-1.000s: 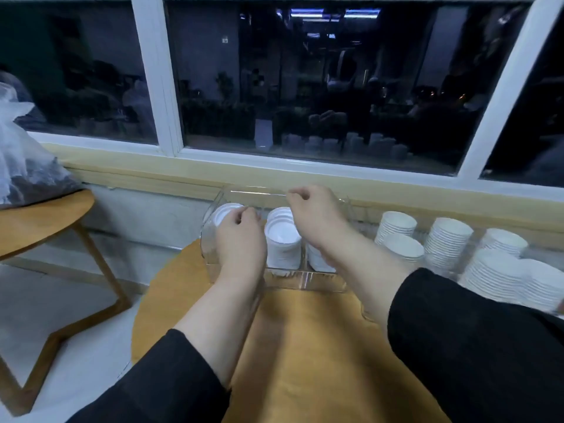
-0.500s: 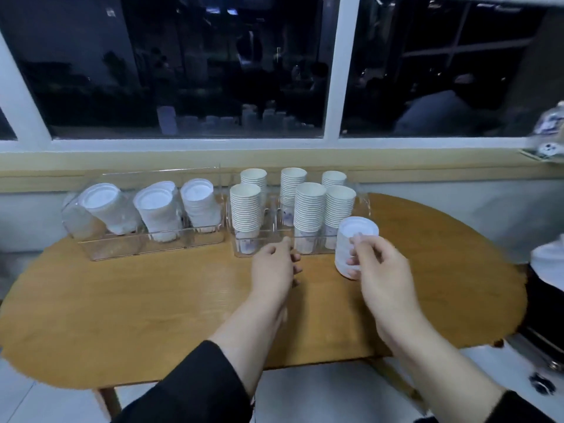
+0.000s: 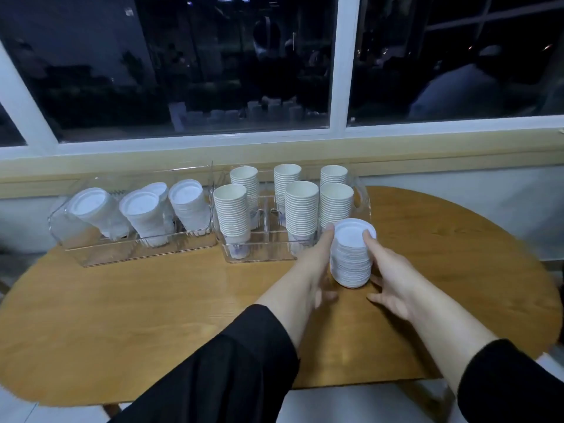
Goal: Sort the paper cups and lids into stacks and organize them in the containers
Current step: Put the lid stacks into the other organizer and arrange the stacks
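Note:
A stack of white lids [image 3: 351,254] stands on the wooden table [image 3: 152,315], in front of the right container. My left hand [image 3: 314,264] touches its left side with the fingers reaching up along it. My right hand [image 3: 387,270] holds its right side, thumb on the top lid. A clear container [image 3: 293,254] holds several upright stacks of white paper cups [image 3: 232,212]. To its left, another clear container [image 3: 100,257] holds leaning stacks of lids [image 3: 140,215].
A window with white frames [image 3: 337,87] and a sill runs behind the table. The table's rounded edge curves at the right and front. Pale floor shows below the front edge.
The view swung from the lid container to the whole table. My left hand moved from the tabletop to the left side of the lid stack, which both hands now hold.

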### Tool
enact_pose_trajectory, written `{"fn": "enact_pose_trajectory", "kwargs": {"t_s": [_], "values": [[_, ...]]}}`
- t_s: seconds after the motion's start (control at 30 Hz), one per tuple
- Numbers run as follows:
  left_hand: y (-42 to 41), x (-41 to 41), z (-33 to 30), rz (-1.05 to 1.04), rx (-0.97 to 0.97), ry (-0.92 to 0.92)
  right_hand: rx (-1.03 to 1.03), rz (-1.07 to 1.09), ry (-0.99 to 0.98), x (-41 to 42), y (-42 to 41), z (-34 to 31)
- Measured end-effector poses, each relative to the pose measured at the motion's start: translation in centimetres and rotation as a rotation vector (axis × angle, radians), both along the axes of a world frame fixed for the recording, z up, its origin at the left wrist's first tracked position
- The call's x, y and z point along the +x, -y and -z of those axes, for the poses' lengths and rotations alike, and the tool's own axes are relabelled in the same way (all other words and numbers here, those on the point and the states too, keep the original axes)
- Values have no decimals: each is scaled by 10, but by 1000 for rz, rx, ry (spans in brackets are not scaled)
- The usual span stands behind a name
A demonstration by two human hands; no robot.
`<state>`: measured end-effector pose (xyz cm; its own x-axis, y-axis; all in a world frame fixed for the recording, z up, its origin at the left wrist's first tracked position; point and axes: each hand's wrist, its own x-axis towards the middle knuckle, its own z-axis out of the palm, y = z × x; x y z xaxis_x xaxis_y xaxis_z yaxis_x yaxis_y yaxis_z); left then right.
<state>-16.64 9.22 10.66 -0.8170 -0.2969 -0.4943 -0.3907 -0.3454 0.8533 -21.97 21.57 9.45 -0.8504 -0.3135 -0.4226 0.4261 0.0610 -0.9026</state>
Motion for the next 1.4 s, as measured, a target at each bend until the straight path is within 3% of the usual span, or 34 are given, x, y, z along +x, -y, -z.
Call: {"fn": "enact_pose_trajectory", "kwargs": {"t_s": [0.2, 0.37, 0.67, 0.83, 1.1, 1.4], "values": [[7, -1, 10, 24, -39, 11, 38, 26, -62, 11, 10, 7], [33, 45, 1, -49, -248, -44, 27, -27, -177, 57, 48, -12], [188, 176, -33, -463, -245, -124, -60, -342, -314, 153, 223, -49], [274, 225, -65, -593, -260, -150, -82, -513, -398, 178, 331, -75], [364, 216, -84, -638, -137, -193, 56, -590, -420, 146, 462, -89], [407, 187, -58, -635, -67, -133, 240, -671, -556, 117, 513, -73]]}}
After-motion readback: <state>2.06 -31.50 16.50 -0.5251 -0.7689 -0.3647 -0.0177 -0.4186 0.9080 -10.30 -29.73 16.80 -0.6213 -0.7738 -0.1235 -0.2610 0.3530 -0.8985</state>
